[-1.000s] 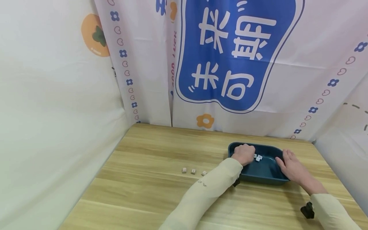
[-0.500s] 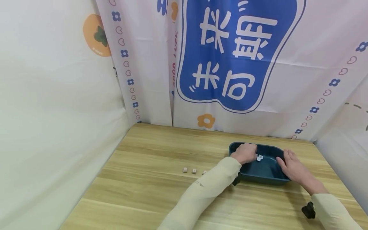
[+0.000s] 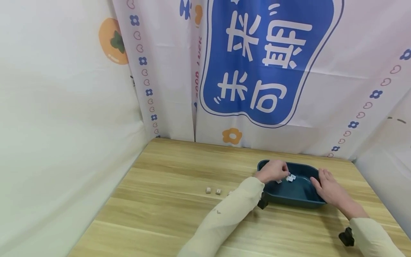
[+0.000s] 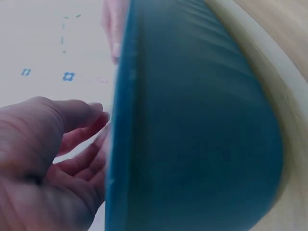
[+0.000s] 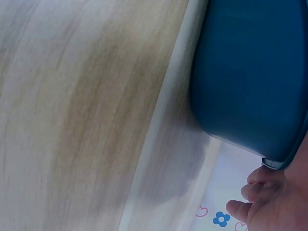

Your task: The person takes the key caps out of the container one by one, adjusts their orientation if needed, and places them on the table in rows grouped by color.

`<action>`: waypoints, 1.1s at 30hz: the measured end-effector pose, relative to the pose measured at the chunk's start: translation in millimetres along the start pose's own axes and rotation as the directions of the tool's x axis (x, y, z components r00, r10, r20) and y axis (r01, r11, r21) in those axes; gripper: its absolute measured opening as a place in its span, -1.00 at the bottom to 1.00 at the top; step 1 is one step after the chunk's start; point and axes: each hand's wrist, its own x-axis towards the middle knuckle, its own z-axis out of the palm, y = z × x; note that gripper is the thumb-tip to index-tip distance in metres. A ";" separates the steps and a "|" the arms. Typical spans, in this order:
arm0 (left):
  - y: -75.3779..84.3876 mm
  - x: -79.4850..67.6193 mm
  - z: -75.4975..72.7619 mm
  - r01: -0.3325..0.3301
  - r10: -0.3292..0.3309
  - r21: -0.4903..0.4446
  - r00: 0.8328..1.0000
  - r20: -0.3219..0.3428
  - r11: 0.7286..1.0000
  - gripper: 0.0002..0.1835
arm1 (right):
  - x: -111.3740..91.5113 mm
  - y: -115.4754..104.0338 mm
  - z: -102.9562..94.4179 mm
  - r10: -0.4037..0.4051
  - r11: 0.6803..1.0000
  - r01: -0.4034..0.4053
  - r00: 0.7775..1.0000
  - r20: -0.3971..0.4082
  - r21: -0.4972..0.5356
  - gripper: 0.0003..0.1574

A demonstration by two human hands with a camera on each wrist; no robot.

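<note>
Pieces (image 3: 291, 177) in head view only.

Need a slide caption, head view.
Left hand over a dark teal tray holding small white pieces; right hand rests on its right end.

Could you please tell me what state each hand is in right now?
Left hand: curled near the small blocks in the tray; whether it pinches one cannot be told.
Right hand: open, resting on the tray's rim.
</note>
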 end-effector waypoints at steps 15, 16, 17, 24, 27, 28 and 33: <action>5.2 -14.0 17.1 -0.013 -0.029 0.269 0.988 0.151 0.963 -0.93 | -1.7 1.5 2.8 -0.008 1.000 0.008 1.000 -0.001 0.002 0.02; 6.2 -13.4 19.6 -0.023 -0.027 0.290 0.986 0.165 0.957 -0.92 | -1.3 0.9 3.2 -0.009 1.000 0.009 1.000 -0.005 0.001 0.02; 7.6 -12.9 21.9 -0.028 -0.028 0.313 0.984 0.174 0.949 -0.91 | -0.8 0.5 3.5 -0.009 1.000 0.009 1.000 -0.010 0.002 0.02; 19.3 -4.4 35.3 -0.045 -0.049 0.443 0.979 0.199 0.896 -0.84 | -2.0 -1.6 -0.1 0.004 1.000 -0.004 1.000 -0.006 -0.016 0.02; 21.0 -3.3 41.2 -0.045 -0.056 0.475 0.979 0.197 0.879 -0.86 | -2.0 -1.0 0.5 0.008 1.000 -0.008 1.000 -0.008 -0.015 0.02; 21.6 -3.1 42.8 -0.035 -0.066 0.480 0.979 0.192 0.876 -0.86 | -1.9 -0.6 0.8 0.008 1.000 -0.008 1.000 -0.008 -0.013 0.02; 23.5 -2.6 46.1 0.013 -0.110 0.496 0.980 0.168 0.868 -0.91 | -1.9 0.1 1.9 0.007 1.000 -0.007 1.000 -0.006 -0.009 0.02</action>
